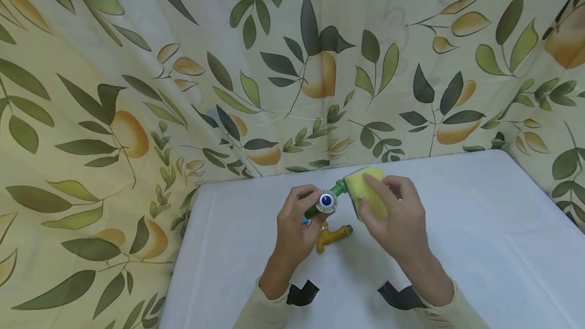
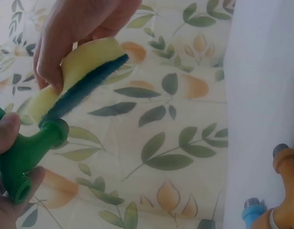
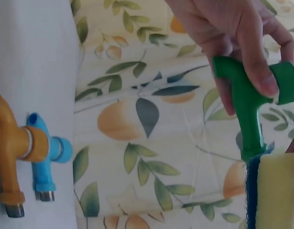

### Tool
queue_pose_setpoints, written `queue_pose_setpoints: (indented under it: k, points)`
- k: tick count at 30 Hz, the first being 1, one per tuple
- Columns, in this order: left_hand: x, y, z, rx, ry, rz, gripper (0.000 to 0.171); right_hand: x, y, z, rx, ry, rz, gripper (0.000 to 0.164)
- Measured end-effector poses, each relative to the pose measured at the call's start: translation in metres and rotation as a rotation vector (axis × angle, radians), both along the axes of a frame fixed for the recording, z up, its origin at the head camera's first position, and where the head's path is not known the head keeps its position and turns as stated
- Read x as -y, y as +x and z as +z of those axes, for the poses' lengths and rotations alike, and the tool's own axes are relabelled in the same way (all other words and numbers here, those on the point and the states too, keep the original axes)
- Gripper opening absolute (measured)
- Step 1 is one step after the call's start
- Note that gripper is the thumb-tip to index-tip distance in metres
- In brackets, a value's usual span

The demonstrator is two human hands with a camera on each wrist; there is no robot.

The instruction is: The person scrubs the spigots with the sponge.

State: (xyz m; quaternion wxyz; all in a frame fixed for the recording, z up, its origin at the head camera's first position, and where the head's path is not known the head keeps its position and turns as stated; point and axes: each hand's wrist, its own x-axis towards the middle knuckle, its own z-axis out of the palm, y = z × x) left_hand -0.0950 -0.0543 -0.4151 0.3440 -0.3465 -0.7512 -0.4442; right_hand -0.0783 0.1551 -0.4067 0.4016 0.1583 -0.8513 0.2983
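Above the table, my left hand (image 1: pixel 294 235) grips a green plastic tap (image 2: pixel 30 152) by its body, with the clear, blue-centred knob (image 1: pixel 326 201) facing the head camera. My right hand (image 1: pixel 404 222) pinches a yellow sponge (image 1: pixel 367 194) between thumb and fingers. The sponge's dark blue-green scouring side (image 2: pixel 89 86) meets the threaded end of the green tap in both wrist views. On the table below lie an orange-yellow tap (image 1: pixel 332 237) and a light blue tap (image 3: pixel 43 160), side by side. In the head view my left hand mostly hides the blue one.
A white-covered table (image 1: pixel 480 268) stretches under both hands. Behind it and to the left hangs a curtain (image 1: pixel 183 90) printed with leaves and fruit. Black straps (image 1: pixel 303 293) show near both wrists.
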Motion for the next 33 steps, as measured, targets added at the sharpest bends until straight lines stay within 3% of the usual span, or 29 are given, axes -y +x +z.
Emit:
queue_pose_setpoints:
  k: [2, 6, 13, 19, 23, 29, 33]
  points:
    - [0.0, 0.0, -0.001, -0.017, 0.002, 0.005, 0.06, 0.001, 0.0, -0.001, 0.005, -0.001, 0.003, 0.041]
    - [0.001, -0.001, -0.003, -0.044, 0.006, 0.016, 0.06, 0.004, -0.001, -0.004, -0.084, 0.055, 0.067, 0.04]
    - [-0.001, -0.001, -0.005, -0.055, -0.008, 0.033, 0.057, 0.0, -0.01, -0.006, -0.102, -0.009, -0.007, 0.04]
    - [-0.004, -0.002, -0.007, -0.098, -0.017, 0.049, 0.055, 0.006, -0.007, -0.011, -0.152, 0.089, 0.059, 0.04]
    - [-0.005, -0.001, -0.008, -0.147, -0.096, 0.078, 0.046, 0.003, -0.011, -0.007, -0.119, 0.047, 0.02, 0.039]
    - [-0.002, 0.002, -0.006, -0.276, -0.272, 0.129, 0.024, -0.005, -0.012, 0.004, -0.017, 0.148, 0.158, 0.041]
    - [0.001, 0.003, -0.003, -0.336, -0.336, 0.144, 0.02, -0.01, -0.02, 0.013, 0.015, 0.127, 0.128, 0.041]
